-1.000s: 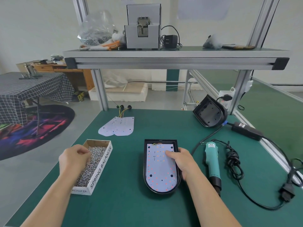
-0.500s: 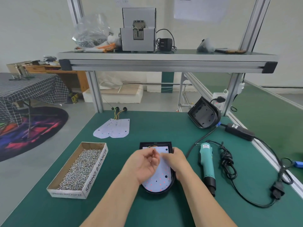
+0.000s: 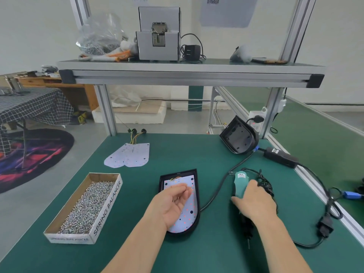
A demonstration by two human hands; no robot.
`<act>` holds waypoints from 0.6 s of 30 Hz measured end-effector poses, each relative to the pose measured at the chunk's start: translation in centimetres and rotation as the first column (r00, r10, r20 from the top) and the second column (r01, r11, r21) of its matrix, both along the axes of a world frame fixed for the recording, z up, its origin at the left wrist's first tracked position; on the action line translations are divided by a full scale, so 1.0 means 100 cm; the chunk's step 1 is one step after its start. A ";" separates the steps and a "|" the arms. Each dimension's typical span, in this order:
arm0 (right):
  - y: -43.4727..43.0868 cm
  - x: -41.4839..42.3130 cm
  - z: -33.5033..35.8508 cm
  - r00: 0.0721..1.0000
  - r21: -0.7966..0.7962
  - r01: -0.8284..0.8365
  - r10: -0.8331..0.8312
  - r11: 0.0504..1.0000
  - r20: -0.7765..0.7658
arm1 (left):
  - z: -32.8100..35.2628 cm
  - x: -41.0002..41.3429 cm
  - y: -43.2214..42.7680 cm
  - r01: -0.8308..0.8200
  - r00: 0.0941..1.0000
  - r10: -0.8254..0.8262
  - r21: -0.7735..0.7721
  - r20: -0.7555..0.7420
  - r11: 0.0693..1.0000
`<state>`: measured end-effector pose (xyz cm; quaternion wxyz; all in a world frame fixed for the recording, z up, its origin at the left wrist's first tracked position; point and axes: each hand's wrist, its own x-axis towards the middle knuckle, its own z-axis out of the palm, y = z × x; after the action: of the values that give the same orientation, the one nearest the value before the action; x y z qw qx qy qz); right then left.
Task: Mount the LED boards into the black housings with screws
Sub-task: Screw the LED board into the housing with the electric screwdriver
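Note:
A black housing (image 3: pixel 178 173) lies flat on the green mat, with a white LED board (image 3: pixel 185 220) seated in it. My left hand (image 3: pixel 173 202) hovers palm-up over the board, fingers relaxed, with what looks like a small screw resting in the palm. My right hand (image 3: pixel 254 202) grips the teal electric screwdriver (image 3: pixel 241 182) lying to the right of the housing; its tip points toward me. A cardboard box of screws (image 3: pixel 86 203) stands at the left. Two spare LED boards (image 3: pixel 130 157) lie further back. A second, empty housing (image 3: pixel 239 137) leans at the back right.
The screwdriver's coiled black cable (image 3: pixel 266 184) runs to a power adapter (image 3: pixel 280 159) and a plug (image 3: pixel 325 228) near the right edge. An aluminium shelf (image 3: pixel 189 75) spans overhead on posts at the table's back corners.
My left hand left the screw box, came over the board and turned palm-up. My right hand left the board and took hold of the screwdriver.

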<state>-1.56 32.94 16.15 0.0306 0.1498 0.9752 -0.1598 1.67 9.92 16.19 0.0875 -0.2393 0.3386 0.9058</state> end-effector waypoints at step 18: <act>-0.054 -0.008 0.064 0.887 -0.862 -0.367 -0.411 -0.350 -0.210 | -0.002 0.000 0.003 0.119 0.993 -0.121 -0.106 -0.010 0.987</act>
<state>-2.33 27.57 22.51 -0.0954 0.0354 0.3783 -0.9201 1.64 10.27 15.95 0.1263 -0.2154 0.4005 0.8816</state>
